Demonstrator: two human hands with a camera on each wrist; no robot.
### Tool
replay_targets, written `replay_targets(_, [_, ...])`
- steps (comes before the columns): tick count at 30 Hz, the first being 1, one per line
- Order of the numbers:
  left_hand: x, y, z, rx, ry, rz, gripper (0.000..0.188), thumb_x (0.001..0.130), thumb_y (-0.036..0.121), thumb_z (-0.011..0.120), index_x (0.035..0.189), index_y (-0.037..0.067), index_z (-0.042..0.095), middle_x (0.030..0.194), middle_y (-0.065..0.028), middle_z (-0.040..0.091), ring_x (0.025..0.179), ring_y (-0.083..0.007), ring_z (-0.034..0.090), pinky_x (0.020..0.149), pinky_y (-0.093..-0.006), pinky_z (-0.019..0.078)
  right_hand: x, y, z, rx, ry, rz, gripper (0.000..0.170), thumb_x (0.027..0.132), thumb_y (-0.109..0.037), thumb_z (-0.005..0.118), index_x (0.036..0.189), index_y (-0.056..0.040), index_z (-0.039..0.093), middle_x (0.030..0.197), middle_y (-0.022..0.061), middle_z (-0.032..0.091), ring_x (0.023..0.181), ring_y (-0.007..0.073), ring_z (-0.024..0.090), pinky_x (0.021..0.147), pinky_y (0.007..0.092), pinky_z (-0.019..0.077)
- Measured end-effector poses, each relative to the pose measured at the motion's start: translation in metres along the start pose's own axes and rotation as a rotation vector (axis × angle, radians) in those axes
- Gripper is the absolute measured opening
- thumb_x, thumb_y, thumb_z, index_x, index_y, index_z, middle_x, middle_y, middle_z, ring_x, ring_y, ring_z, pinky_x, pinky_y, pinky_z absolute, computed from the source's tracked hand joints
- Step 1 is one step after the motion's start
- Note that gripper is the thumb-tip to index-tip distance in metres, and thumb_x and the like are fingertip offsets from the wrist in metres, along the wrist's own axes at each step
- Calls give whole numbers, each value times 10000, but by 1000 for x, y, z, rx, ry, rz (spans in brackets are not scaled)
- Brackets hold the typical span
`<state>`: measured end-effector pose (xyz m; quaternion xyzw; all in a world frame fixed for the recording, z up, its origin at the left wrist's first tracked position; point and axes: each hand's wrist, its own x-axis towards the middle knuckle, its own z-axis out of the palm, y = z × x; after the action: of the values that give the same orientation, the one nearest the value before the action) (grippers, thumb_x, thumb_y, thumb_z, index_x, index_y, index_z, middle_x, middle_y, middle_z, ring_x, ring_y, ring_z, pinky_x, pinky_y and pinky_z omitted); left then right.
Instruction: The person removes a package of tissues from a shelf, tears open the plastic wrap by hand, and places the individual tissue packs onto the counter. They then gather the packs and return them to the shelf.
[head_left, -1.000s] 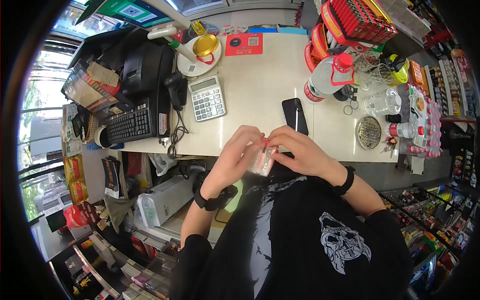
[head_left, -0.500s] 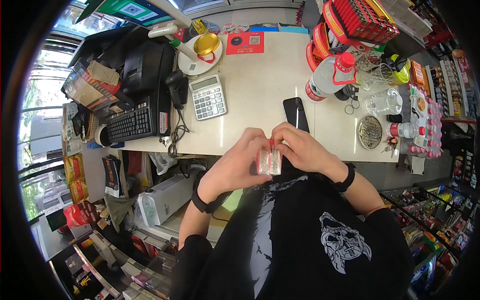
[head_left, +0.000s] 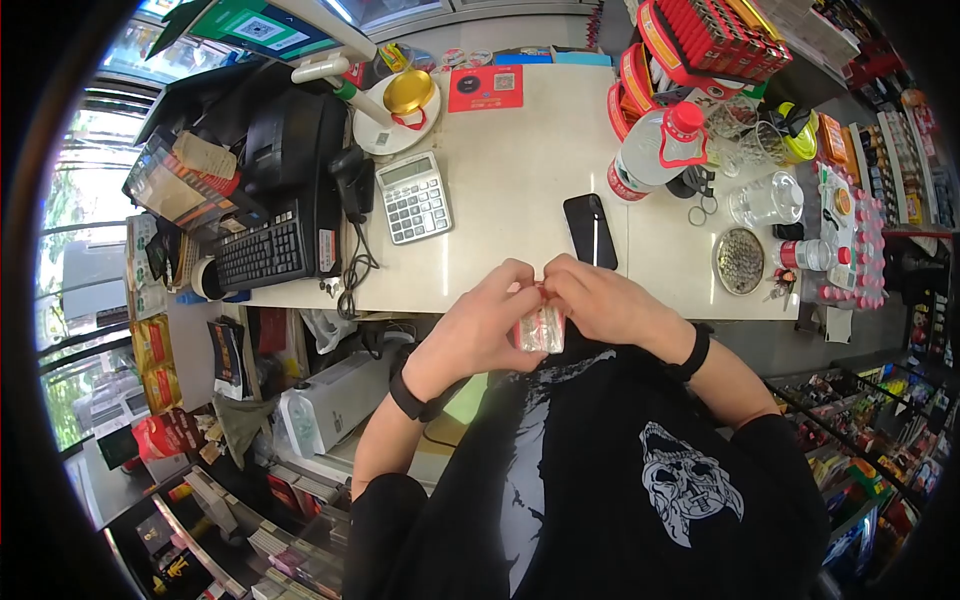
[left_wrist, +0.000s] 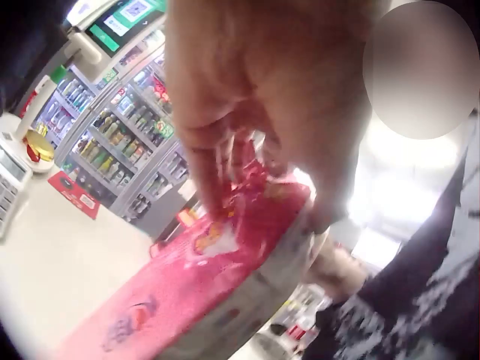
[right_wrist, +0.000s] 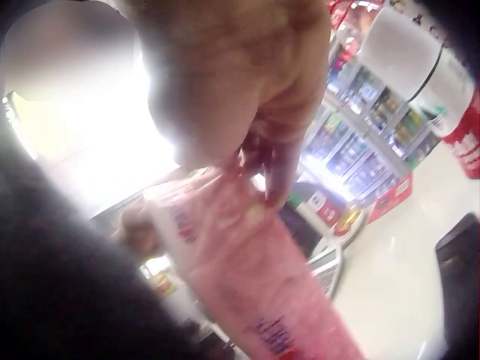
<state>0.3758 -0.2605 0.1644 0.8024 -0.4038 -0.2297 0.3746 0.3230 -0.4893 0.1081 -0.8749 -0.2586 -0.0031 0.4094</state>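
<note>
A pink plastic-wrapped packet (head_left: 540,330), oblong with small printed figures, is held in front of the body near the counter's front edge. My left hand (head_left: 462,335) grips its left side, thumb along the lower corner and fingers at the top. From the other side my right hand (head_left: 612,308) pinches the gathered wrapper at the top, its fingertips close to the left ones. The left wrist view shows crinkled clear film above the pink packet (left_wrist: 210,262). Blue lettering marks the packet (right_wrist: 259,277) in the right wrist view.
Beyond the hands a black phone (head_left: 590,232) lies on the counter (head_left: 500,200). A calculator (head_left: 414,198) and a barcode scanner (head_left: 350,178) are to the left. A large water bottle (head_left: 655,155), scissors (head_left: 702,205) and a round dish (head_left: 740,262) stand or lie rightward.
The packet has turned from a slant to nearly straight, its end facing the head camera. My left thumb has shifted to its lower corner. Both hands have stayed at its top.
</note>
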Motion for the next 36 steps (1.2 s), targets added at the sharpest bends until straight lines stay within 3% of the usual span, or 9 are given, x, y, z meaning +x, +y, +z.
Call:
replay_targets(5, [0,8,-5,-64,-14,-70,455,690,125,910,1005,42,592,1315,-136,567,995,-276,642,809,-361,552,-6,9,-18,-26,-25,31,183,977,-155,636,1043,-20,531,1021,158,546,906,395,627,759,478,521])
replay_targets(9, [-2,-3,3,-80,144,16,591,720,160,891,1203,77,559,1324,-131,563,1091,-360,644,877,-427,563,3,9,-18,105,38,1,185,956,-116,663,1032,-13,530,1024,148,542,892,390,612,750,459,512])
replay_targets(15, [-15,5,2,113,129,-11,530,699,175,924,1102,49,605,1336,-143,548,1098,-342,644,909,-402,565,6,4,-18,121,36,46,172,943,-40,665,1009,-13,508,1065,140,552,861,366,607,724,433,507])
replay_targets(18, [-14,13,-2,50,50,-126,487,714,178,915,1071,31,617,1325,-145,526,1140,-347,623,919,-422,552,5,1,-19,123,23,31,172,940,-37,667,1007,-12,511,1071,140,558,864,370,606,729,440,507])
replay_targets(21, [-9,17,-3,96,28,-61,470,727,182,905,1057,15,615,1305,-152,503,1162,-356,598,923,-435,541,3,-3,-18,106,0,44,169,957,-96,648,1049,-10,535,1019,154,551,923,389,620,767,470,517])
replay_targets(24, [-6,20,-4,119,37,23,439,770,153,857,1102,5,609,1276,-165,511,1089,-369,608,869,-436,550,2,-1,-19,91,-17,36,178,967,-114,646,1056,-10,533,1024,156,554,918,391,626,766,477,515])
replay_targets(30, [-8,18,-2,96,-22,25,377,760,167,881,953,-6,607,1310,-169,484,1138,-356,602,889,-434,546,-3,-7,-28,135,-117,86,143,973,-62,630,1024,-5,509,1061,150,562,886,394,613,750,466,506])
replay_targets(36, [-11,21,-5,51,-61,-26,349,785,157,869,964,9,609,1323,-153,512,1071,-337,643,856,-412,561,-7,-9,-23,153,-105,113,149,968,-58,631,1030,-11,504,1055,155,560,890,391,618,748,475,505])
